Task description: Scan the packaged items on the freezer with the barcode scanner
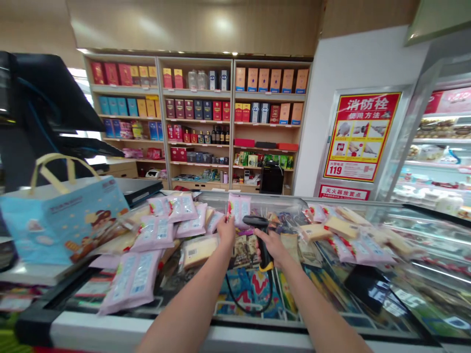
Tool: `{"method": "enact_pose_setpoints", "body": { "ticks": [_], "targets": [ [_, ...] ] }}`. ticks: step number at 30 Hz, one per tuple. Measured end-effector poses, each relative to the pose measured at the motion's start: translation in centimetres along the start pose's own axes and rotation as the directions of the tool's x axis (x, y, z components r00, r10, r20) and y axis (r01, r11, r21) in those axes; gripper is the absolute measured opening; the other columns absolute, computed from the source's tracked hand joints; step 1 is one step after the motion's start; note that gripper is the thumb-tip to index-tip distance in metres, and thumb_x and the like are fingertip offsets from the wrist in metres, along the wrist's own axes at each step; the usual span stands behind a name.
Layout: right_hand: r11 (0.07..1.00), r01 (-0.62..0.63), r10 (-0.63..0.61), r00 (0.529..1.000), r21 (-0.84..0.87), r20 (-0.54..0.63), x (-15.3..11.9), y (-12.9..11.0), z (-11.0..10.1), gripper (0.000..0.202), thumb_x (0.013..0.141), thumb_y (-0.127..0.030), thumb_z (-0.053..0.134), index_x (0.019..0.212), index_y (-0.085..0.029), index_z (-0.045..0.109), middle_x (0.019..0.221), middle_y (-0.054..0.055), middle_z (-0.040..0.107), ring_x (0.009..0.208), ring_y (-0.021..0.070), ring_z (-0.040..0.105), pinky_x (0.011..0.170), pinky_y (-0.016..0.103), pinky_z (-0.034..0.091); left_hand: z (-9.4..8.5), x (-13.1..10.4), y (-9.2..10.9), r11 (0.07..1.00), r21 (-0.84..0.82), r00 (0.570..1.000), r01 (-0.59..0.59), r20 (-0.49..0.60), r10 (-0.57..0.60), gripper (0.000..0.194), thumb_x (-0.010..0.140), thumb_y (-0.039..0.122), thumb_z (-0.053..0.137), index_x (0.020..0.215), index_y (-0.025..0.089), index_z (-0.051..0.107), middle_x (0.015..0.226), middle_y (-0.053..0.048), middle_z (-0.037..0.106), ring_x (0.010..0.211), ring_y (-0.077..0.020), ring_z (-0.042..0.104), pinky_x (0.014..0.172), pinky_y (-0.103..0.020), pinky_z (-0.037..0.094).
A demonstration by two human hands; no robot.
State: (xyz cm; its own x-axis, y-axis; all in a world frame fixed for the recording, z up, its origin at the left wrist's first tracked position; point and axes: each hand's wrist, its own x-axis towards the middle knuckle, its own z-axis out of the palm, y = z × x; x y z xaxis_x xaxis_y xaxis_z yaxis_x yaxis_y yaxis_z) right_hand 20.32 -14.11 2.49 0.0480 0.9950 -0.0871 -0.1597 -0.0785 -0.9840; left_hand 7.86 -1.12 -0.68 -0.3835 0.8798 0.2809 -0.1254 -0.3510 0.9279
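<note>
My right hand (270,245) is wrapped round the grip of a black and yellow barcode scanner (256,222), its head turned to the left. A black cord (247,312) loops down from the handle. In front of the scanner, my left hand (227,231) pinches the left edge of a pink-and-white snack packet (240,208) held upright. To the left lies a heap of similar pink packets (154,232) with a yellowish, barcoded packet (198,251) beside it. More pink packets (362,247) and yellowish packets (342,227) are piled on the right.
Everything rests on a glass-topped freezer (184,321) with goods under the glass. A blue gift bag (55,215) stands at the left by a dark monitor (55,93). On the right lies a dark flat object (368,288). Shelves of boxes (198,110) line the back wall.
</note>
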Motion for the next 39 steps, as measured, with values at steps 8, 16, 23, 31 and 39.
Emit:
{"method": "enact_pose_setpoints", "body": {
  "ticks": [8, 16, 23, 31, 39],
  "targets": [
    [1.000, -0.017, 0.017, 0.990, -0.005, 0.139, 1.3, 0.9, 6.0, 0.039, 0.073, -0.055, 0.069, 0.071, -0.019, 0.054, 0.047, -0.004, 0.054, 0.036, 0.0112, 0.049, 0.036, 0.024, 0.045, -8.0, 2.6, 2.7, 0.994, 0.109, 0.997, -0.010, -0.071, 0.018, 0.017, 0.067, 0.031, 0.059, 0.073, 0.015, 0.065, 0.066, -0.001, 0.064, 0.068, -0.0181, 0.058, 0.064, -0.028, 0.046],
    [1.000, -0.019, 0.019, 0.982, -0.002, 0.186, 1.4, 1.0, 10.9, 0.039, 0.070, -0.052, 0.071, 0.080, -0.019, 0.052, 0.051, -0.007, 0.056, 0.036, 0.0096, 0.049, 0.034, 0.022, 0.045, -13.3, 3.8, 5.1, 0.894, 0.436, 0.972, -0.106, -0.143, 0.185, 0.032, 0.073, 0.012, 0.055, 0.103, 0.013, 0.066, 0.103, -0.011, 0.069, 0.100, -0.0234, 0.064, 0.092, -0.035, 0.049],
    [1.000, -0.016, 0.015, 0.977, 0.001, 0.215, 1.4, 1.0, 12.2, 0.039, 0.071, -0.051, 0.072, 0.080, -0.020, 0.051, 0.050, -0.007, 0.055, 0.036, 0.0096, 0.051, 0.035, 0.021, 0.046, -14.1, 1.5, 7.3, 0.360, 0.778, 0.840, -0.515, 0.375, 0.393, 0.047, 0.075, 0.001, 0.048, 0.110, 0.023, 0.070, 0.145, -0.012, 0.052, 0.139, -0.0314, 0.041, 0.116, -0.056, 0.026],
    [0.999, -0.030, 0.032, 0.995, -0.018, 0.094, 0.9, 0.2, 6.3, 0.034, 0.083, -0.046, 0.062, 0.065, -0.019, 0.052, 0.042, -0.004, 0.052, 0.032, 0.0098, 0.048, 0.034, 0.021, 0.045, -9.8, 1.1, 6.3, 0.349, 0.676, 0.758, -0.649, 0.534, 0.375, 0.034, 0.078, 0.010, 0.054, 0.106, 0.019, 0.070, 0.139, -0.017, 0.056, 0.135, -0.0321, 0.046, 0.114, -0.048, 0.033],
    [0.993, 0.088, -0.075, 0.984, 0.074, -0.159, -0.7, 0.0, -3.9, 0.034, 0.077, -0.048, 0.071, 0.074, -0.021, 0.051, 0.049, -0.005, 0.056, 0.035, 0.0104, 0.049, 0.035, 0.022, 0.044, 4.1, -4.2, 4.7, 0.610, 0.471, 0.663, -0.637, 0.739, 0.122, 0.028, 0.075, 0.010, 0.061, 0.102, 0.016, 0.066, 0.111, -0.014, 0.069, 0.111, -0.0263, 0.063, 0.098, -0.035, 0.046]
  ]
}}
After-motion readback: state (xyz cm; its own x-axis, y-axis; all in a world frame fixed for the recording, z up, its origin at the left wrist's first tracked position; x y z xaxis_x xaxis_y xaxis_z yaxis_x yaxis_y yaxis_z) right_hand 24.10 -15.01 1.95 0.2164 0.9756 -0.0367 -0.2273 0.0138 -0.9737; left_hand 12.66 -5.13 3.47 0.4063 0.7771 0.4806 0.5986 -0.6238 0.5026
